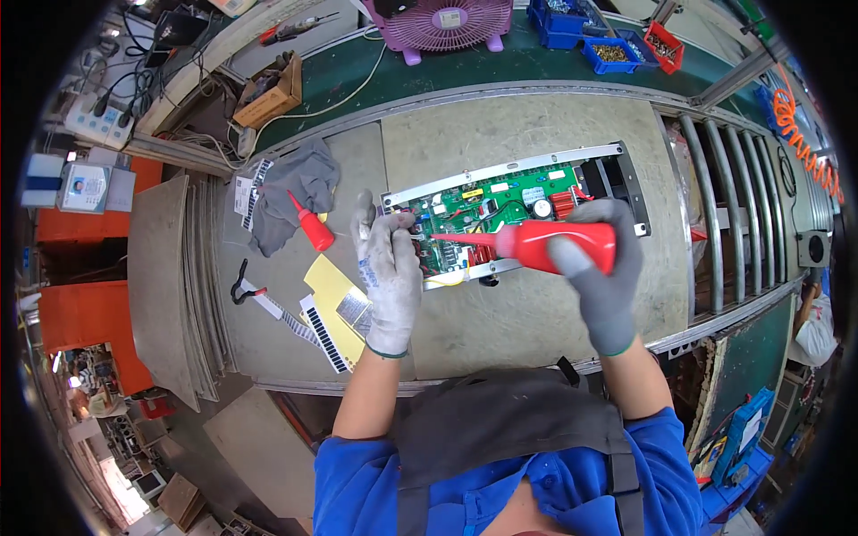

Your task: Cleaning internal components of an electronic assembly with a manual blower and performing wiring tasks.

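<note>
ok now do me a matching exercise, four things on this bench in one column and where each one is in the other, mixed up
Things:
1. large red nozzle bottle
2. small red nozzle bottle
3. purple fan
4. green circuit board

Places:
A. set within a metal frame
B. on the green surface at the far side
C. held in the gloved right hand
D. lying by the grey cloth

Pairs: 1-C, 2-D, 3-B, 4-A

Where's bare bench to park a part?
Grey benchtop between circuit board and near edge, flanked by left hand and right hand; also behind the board, up to rear rail. Crowded: left end, with grey cloth, loose red squeeze bottle, yellow sheet.
</note>
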Available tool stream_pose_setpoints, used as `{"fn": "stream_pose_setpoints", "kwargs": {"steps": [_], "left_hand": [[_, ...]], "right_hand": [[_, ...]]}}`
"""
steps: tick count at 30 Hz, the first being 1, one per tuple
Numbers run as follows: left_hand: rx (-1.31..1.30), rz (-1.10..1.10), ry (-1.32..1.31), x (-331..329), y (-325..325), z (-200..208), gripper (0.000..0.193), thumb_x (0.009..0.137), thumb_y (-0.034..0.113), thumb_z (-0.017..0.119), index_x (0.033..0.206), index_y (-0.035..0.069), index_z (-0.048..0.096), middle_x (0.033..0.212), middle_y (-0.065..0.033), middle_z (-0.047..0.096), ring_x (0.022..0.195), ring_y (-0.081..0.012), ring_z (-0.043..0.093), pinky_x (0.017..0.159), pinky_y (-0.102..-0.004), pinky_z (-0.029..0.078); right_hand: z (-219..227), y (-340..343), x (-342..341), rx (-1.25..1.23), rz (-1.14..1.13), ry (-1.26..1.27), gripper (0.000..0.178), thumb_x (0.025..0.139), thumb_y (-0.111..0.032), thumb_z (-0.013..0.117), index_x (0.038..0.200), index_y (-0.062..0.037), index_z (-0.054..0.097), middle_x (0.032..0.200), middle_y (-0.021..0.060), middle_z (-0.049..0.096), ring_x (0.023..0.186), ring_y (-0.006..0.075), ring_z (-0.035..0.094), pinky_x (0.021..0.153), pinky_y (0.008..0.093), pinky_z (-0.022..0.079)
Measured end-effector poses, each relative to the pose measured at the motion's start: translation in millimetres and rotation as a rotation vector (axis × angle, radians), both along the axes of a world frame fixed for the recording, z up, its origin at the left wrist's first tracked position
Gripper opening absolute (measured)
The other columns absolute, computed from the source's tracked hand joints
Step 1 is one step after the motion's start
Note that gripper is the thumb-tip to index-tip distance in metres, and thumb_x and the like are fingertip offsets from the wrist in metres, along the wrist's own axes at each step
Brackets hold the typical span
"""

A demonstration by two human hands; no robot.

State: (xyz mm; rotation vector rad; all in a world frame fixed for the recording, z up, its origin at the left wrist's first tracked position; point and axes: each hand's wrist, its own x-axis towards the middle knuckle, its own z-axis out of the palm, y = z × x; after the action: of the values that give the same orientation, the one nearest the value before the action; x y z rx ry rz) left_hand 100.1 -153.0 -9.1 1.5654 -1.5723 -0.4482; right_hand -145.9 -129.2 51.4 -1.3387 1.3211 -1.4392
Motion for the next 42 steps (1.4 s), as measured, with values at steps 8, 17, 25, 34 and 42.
{"fn": "stream_pose_setpoints", "kwargs": {"steps": [8,17,25,34,42], "left_hand": [[-0.065,-0.007,0.123,2.7,-1.0,-10.8,0.019,0.093,0.001,0.048,0.106,0.001,0.063,0.144,-0.0348,0.04,0.138,-0.0452,0.041,0.111,-0.0485,0.037],[0.004,0.004,0.215,4.0,-0.2,-15.0,0.022,0.094,0.007,0.05,0.111,0.001,0.064,0.144,-0.0264,0.047,0.128,-0.0382,0.05,0.109,-0.0453,0.038],[0.04,-0.156,0.409,14.0,-9.1,-32.2,0.049,0.095,0.005,0.048,0.144,0.002,0.047,0.149,-0.0234,0.043,0.142,-0.0353,0.038,0.119,-0.04,0.026],[0.007,-0.205,0.212,7.5,38.6,-17.2,0.057,0.091,0.001,0.042,0.148,0.001,0.038,0.155,-0.0209,0.035,0.148,-0.037,0.027,0.122,-0.0461,0.02],[-0.056,-0.19,0.081,-4.6,85.3,-22.6,0.06,0.094,0.003,0.041,0.153,0.008,0.031,0.162,-0.0224,0.021,0.151,-0.0382,0.02,0.122,-0.0509,0.016]], "right_hand": [[1.2,-13.8,19.8,-0.011,-0.098,-0.053,0.03,0.083,-0.019,0.077,0.102,-0.0041,0.059,0.095,0.0058,0.059,0.087,0.0126,0.059,0.075,0.0267,0.05],[-13.3,3.6,-44.7,0.488,0.134,-1.336,0.051,0.1,-0.049,0.054,0.124,-0.0043,0.051,0.083,0.0084,0.057,0.06,0.0156,0.055,0.04,0.0229,0.039],[-30.2,27.4,-65.7,0.391,0.253,-1.451,0.059,0.097,-0.055,0.057,0.125,-0.0034,0.05,0.092,0.0106,0.057,0.068,0.0165,0.056,0.044,0.0237,0.042],[-19.1,69.5,-113.5,0.246,-0.164,-0.776,0.066,0.095,-0.06,0.057,0.124,-0.0003,0.054,0.079,0.0068,0.058,0.05,0.0075,0.046,0.039,0.0192,0.034],[-39.4,85.9,-125.7,0.336,-0.29,-0.501,0.096,0.074,-0.066,0.078,0.134,0.0013,0.044,0.102,0.0123,0.066,0.055,0.005,0.054,0.039,0.0164,0.036]]}}
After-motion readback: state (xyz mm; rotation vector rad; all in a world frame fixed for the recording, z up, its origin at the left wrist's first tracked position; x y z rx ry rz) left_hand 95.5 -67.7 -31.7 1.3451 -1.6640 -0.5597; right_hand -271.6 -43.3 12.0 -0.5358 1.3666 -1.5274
